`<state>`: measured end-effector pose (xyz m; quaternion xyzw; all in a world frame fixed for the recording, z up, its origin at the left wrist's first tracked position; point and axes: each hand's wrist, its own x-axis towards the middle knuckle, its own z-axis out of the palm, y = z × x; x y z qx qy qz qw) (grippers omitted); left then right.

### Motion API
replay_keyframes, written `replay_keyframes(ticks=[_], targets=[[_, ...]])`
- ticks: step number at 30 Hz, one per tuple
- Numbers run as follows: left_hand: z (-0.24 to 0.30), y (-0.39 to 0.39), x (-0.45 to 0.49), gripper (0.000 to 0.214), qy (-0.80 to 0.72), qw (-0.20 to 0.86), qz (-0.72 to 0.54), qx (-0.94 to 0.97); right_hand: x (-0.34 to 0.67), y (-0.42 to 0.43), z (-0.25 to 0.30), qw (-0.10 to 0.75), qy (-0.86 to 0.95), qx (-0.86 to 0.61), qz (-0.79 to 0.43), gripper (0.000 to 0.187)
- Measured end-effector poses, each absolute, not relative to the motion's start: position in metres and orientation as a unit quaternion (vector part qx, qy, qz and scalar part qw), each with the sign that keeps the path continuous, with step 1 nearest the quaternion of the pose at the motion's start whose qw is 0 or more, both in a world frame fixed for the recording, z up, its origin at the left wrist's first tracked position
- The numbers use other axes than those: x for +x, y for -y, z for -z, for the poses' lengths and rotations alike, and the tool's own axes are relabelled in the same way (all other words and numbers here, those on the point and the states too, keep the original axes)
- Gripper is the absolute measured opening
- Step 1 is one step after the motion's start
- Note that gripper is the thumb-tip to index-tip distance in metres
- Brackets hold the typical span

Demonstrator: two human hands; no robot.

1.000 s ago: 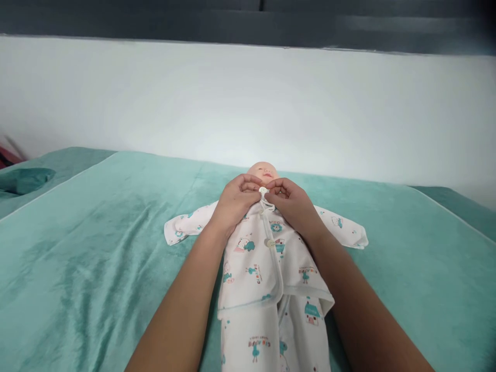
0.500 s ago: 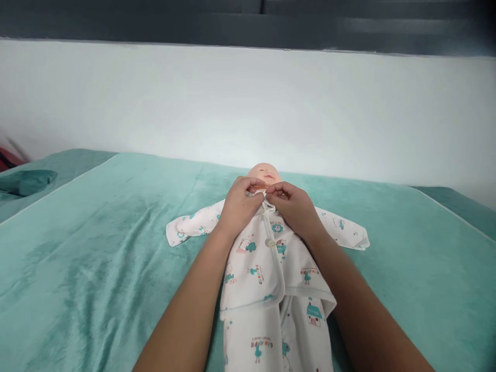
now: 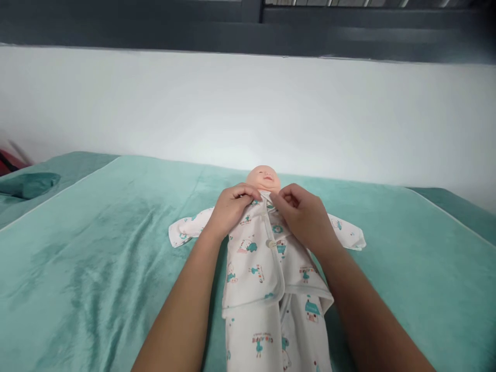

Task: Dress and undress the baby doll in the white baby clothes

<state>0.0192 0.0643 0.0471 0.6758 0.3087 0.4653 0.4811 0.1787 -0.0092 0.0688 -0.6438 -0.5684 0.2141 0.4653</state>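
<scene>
**Teal bedding, a doll on its back, 2 hands at its collar**

Teal cover [image 3: 96, 258] is stretching across the whole bed, and the doll [image 3: 264, 178] is lying on it face up near the middle, with its head pointing away from the camera. It is wearing a white printed top [image 3: 251, 263] whose 2 sleeves are spreading flat to either side.

The left hand [image 3: 232, 209] is resting on the doll's chest with its fingers curled in, pinching the collar edge of the top just below the chin. The right hand [image 3: 306, 217] is sitting on the other side of the neckline, fingers bent and the tips touching the collar. Whether it is gripping cloth cannot be told from this angle. The 2 hands are lying close together without touching.

Below them, 1 pale button [image 3: 270, 243] is showing on the front edge of the top. Printed trousers [image 3: 271, 341] are running down towards the camera between the 2 forearms.

Further out, a teal cushion [image 3: 29, 184] is lying at the far left. A white wall [image 3: 248, 113] is rising behind the bed, with a dark window frame [image 3: 248, 26] running above it.
</scene>
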Motion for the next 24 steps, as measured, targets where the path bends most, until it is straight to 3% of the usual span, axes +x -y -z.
replay_keyframes(ticks=[3,7,13,17,21,24], targets=[[-0.054,-0.059,0.012,0.013,-0.309,0.512,-0.413,0.687,0.173,0.022,-0.074,0.366,0.601,-0.686,-0.184,0.041],[-0.063,-0.051,0.007,0.02,-0.335,0.505,-0.329,0.724,0.173,0.022,-0.073,0.336,0.594,-0.701,-0.209,0.032],[-0.069,-0.049,0.002,0.016,-0.279,0.49,-0.3,0.77,0.186,0.017,-0.073,0.405,0.546,-0.676,-0.284,0.018],[-0.064,-0.052,0.0,0.018,-0.274,0.532,-0.332,0.729,0.184,0.019,-0.073,0.453,0.517,-0.665,-0.292,0.011],[-0.06,-0.051,0.001,0.018,-0.247,0.6,-0.385,0.656,0.183,0.016,-0.07,0.493,0.497,-0.63,-0.337,0.01],[-0.063,-0.047,0.003,0.018,-0.27,0.584,-0.366,0.672,0.185,0.014,-0.067,0.513,0.483,-0.598,-0.383,0.012]])
